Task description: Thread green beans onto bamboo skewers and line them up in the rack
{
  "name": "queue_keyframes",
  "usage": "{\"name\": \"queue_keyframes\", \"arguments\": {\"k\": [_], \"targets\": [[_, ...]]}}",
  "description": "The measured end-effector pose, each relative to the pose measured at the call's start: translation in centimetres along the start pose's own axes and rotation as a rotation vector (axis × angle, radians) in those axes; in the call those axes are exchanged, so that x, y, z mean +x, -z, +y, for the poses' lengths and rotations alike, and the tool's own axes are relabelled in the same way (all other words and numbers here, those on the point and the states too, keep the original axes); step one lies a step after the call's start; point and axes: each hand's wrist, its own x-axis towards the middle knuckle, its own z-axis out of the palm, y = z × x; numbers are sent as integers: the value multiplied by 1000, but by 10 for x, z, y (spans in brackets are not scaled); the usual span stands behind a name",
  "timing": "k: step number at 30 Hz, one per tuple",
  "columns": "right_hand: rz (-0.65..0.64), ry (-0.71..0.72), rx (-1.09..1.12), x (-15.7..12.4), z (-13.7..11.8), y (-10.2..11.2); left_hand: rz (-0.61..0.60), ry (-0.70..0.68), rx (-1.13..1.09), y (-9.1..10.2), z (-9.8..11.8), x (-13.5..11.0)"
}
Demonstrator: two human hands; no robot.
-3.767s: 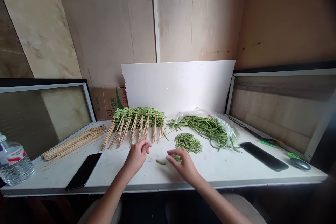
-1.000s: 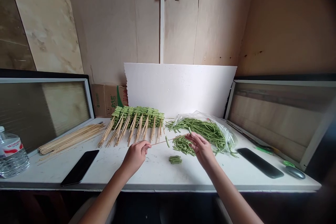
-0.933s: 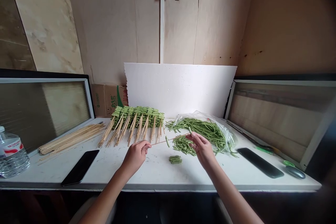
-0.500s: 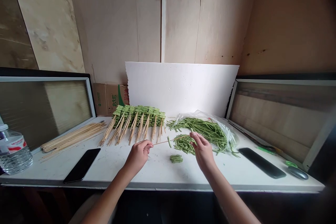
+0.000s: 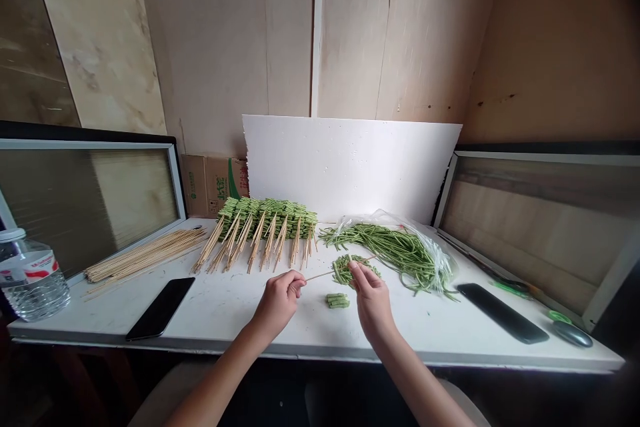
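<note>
My left hand (image 5: pixel 277 300) pinches one end of a thin bamboo skewer (image 5: pixel 319 276), which points to the right. Fingers of my right hand (image 5: pixel 371 297) are closed around a short piece of green bean (image 5: pixel 351 258) at the skewer, whose far end shows beyond them. Below and behind that hand lies a pile of cut bean pieces (image 5: pixel 342 272), partly hidden. A small neat stack of bean pieces (image 5: pixel 337 301) rests on the table between my hands. Farther back, many finished bean skewers (image 5: pixel 270 210) are piled with their sticks toward me.
Loose bamboo skewers (image 5: pixel 145 253) lie at the left, near a black phone (image 5: pixel 161 308) and a water bottle (image 5: pixel 33 280). Long whole beans (image 5: pixel 385 243) spill from a clear plastic bag (image 5: pixel 443 273). A dark flat object (image 5: pixel 501 313) and a mouse (image 5: pixel 573 333) lie at the right.
My right hand has moved left and slightly down, bringing its bean piece to the skewer. The skewer's far end now shows past my right fingers. The view has shifted slightly.
</note>
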Motion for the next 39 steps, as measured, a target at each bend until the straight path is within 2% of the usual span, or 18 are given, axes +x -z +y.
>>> {"name": "queue_keyframes", "arguments": {"k": [5, 10, 12, 16, 19, 21, 25, 29, 33, 35, 39], "targets": [[-60, -6, -49, -9, 8, -4, -18, 21, 0, -4, -1, -1], [-158, -16, -120, 7, 2, 7, 30, 52, 17, 6, -11, 7], [-250, 28, -273, 17, -2, 16, 53, 75, 26, 12, -18, 9], [-473, 270, -845, 26, -4, 33, 68, 102, 45, 18, -32, 12], [-608, 384, -1129, 25, -3, 40, 62, 99, 54, 19, -38, 12], [-640, 401, -1226, 23, -3, 39, 54, 107, 55, 18, -39, 12], [-613, 416, -1354, 21, -2, 36, 29, 115, 51, 17, -40, 12], [-600, 438, -1305, 21, 1, 35, 22, 105, 57, 16, -41, 11], [-538, 428, -1028, 25, 1, 38, 17, 92, 61, 17, -41, 11], [-497, 346, -853, 29, -3, 40, 16, 92, 64, 18, -41, 11], [-390, 96, -571, 40, -15, 45, 34, 103, 73, 21, -39, 12]]}}
